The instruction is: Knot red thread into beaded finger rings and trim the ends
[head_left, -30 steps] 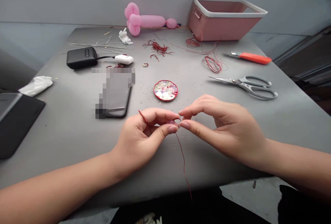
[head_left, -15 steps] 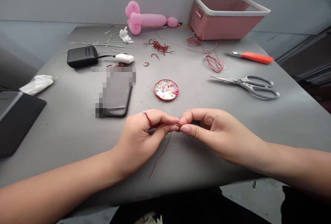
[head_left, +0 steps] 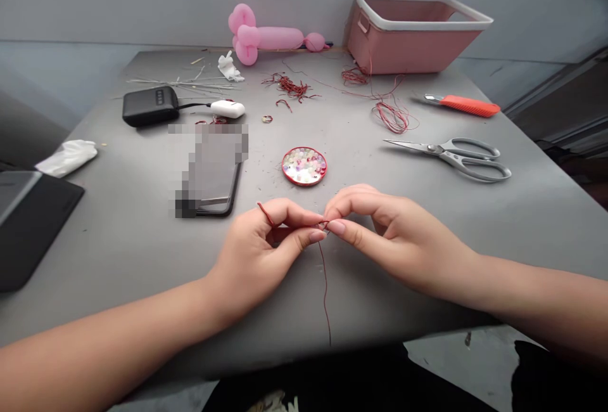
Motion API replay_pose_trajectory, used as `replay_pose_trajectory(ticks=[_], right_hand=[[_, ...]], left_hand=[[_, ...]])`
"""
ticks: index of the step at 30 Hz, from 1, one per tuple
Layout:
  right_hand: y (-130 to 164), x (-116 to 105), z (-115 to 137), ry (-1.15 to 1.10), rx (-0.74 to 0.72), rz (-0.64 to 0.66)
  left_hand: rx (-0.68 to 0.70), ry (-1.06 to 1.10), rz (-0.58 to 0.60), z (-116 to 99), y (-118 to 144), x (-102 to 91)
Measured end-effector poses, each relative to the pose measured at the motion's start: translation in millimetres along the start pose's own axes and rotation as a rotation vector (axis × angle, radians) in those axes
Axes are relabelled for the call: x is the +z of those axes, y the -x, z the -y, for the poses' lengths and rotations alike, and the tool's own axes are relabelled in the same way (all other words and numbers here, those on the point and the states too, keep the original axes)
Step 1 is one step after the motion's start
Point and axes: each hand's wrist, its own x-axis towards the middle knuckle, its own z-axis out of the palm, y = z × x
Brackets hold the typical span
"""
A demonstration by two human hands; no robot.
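Note:
Between my two hands runs a thin dark red cord (head_left: pixel 325 285), its loose end hanging down over the table's near side. My left hand (head_left: pixel 266 247) pinches it between thumb and forefinger, and some red cord is looped around a finger of that hand. Fingertips almost touching the left ones, my right hand (head_left: pixel 384 228) also pinches the cord. The short stretch of cord at the fingertips is mostly hidden. Just beyond the hands lies a round red-rimmed dish (head_left: pixel 304 167) of small pale and pink beads.
Left of the dish lies a phone (head_left: pixel 216 174), with a black power bank (head_left: pixel 149 106) behind it. On the right are scissors (head_left: pixel 451 152), an orange utility knife (head_left: pixel 468 105) and coiled red cord (head_left: pixel 393 117). A pink bin (head_left: pixel 408 47) and a pink balloon (head_left: pixel 280 38) stand at the back.
The cord's hanging end has swung from lower left to nearly straight down. My right fingers have shifted slightly up and left, still pinching at the left fingertips.

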Motion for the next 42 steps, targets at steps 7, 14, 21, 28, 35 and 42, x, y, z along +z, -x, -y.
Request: replay_pose_trajectory(ticks=[7,14,21,28,35,42], right_hand=[[2,1,0,-0.143,-0.035,0.078],[-8,-11,-4,-0.537,0.024,0.338],[-3,-7,-5,-0.393,-0.198,0.228],[-2,-1,-6,-0.043,-0.511,0.005],[-2,-6,-5,0.259,-0.671,-0.156],[-1,-2,-7,0.336,-0.704,-0.365]], left_hand=[[0.048,0.026,0.052,-3,2,0.1],[0.111,0.088,0.068,-6,2,0.8],[0.218,0.030,0.108,-9,14,3.3],[0.160,0.025,0.102,-9,12,3.3],[0.243,0.009,0.097,-4,9,0.6],[0.148,0.118,0.043,-3,9,2.6]])
